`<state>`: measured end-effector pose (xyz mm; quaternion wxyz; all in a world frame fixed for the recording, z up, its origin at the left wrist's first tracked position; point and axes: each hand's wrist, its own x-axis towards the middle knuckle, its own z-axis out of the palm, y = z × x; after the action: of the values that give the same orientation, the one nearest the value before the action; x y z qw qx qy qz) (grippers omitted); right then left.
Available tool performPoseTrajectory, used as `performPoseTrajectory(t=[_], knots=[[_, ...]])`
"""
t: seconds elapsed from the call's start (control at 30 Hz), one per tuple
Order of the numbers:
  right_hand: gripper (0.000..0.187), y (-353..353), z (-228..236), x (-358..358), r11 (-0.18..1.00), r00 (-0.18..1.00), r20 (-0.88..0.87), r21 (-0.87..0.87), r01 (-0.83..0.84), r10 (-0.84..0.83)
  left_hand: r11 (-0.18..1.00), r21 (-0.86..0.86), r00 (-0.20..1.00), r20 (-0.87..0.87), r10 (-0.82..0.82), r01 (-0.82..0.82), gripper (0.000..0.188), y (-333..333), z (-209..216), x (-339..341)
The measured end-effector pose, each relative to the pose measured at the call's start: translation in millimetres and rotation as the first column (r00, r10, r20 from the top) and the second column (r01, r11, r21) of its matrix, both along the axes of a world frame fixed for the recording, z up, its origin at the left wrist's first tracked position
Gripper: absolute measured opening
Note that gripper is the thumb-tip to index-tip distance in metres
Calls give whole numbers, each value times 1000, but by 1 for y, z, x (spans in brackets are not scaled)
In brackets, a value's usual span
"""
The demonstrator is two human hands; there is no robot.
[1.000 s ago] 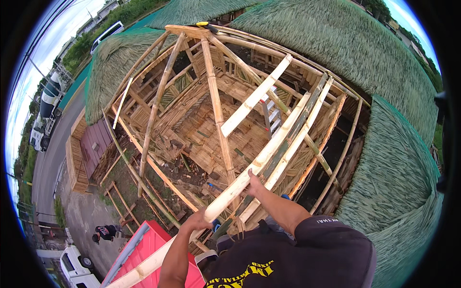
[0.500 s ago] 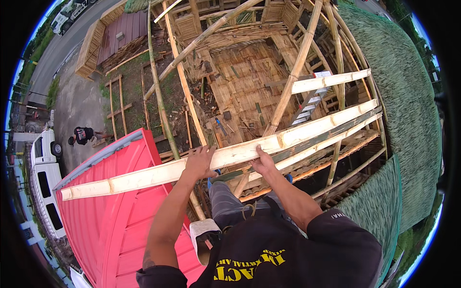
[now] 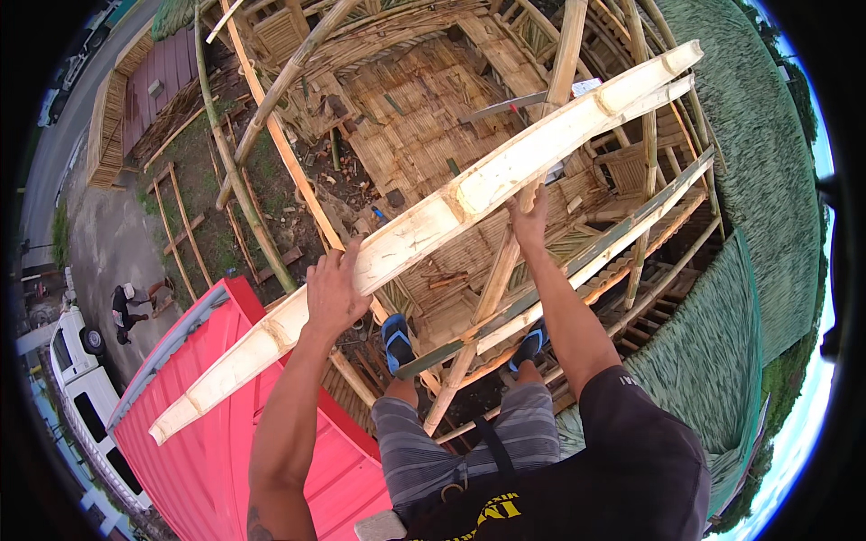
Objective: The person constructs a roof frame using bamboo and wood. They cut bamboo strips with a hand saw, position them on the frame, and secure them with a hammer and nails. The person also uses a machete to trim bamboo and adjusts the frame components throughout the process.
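Note:
A long pale split-bamboo length [image 3: 410,230] slants from lower left to upper right in front of me. My left hand [image 3: 334,290] is closed round its near edge, left of the middle. My right hand [image 3: 529,222] grips its lower edge near a bamboo post [image 3: 498,281]; its fingertips are partly hidden. The left end hangs over a red metal roof [image 3: 230,451]. Part of another pale strip [image 3: 663,97] shows behind the right end. Below my right arm, a split-bamboo rail [image 3: 600,260] with a green edge runs across the frame.
My sandalled feet [image 3: 397,343] are at the bamboo framing, high above a woven bamboo floor [image 3: 410,135]. A handsaw [image 3: 505,108] is near the post. Green thatch [image 3: 758,180] slopes at right. A person [image 3: 126,311] bends beside a white vehicle [image 3: 86,361] below.
The split-bamboo length has tilted more steeply, its right end farther up and its left end lower. Both hands still hold it, the right now farther right. My legs and feet show more.

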<state>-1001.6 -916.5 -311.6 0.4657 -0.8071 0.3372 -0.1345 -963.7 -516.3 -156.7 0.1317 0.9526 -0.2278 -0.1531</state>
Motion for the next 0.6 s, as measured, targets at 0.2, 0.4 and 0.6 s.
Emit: performPoseTrajectory(t=[0.2, 0.4, 0.6], knots=[[95, -29, -79, 16, 987, 809, -572, -146, 65, -138, 999, 7, 999, 9, 32, -32, 104, 26, -37, 28], [93, -35, -105, 23, 979, 686, -701, -185, 90, -196, 1000, 9, 997, -78, -16, 17, 102, 30, -26, 38], [87, -42, -91, 37, 983, 604, -781, -64, 172, -157, 996, 36, 993, -89, -76, 80, 102, 19, 1, 60]])
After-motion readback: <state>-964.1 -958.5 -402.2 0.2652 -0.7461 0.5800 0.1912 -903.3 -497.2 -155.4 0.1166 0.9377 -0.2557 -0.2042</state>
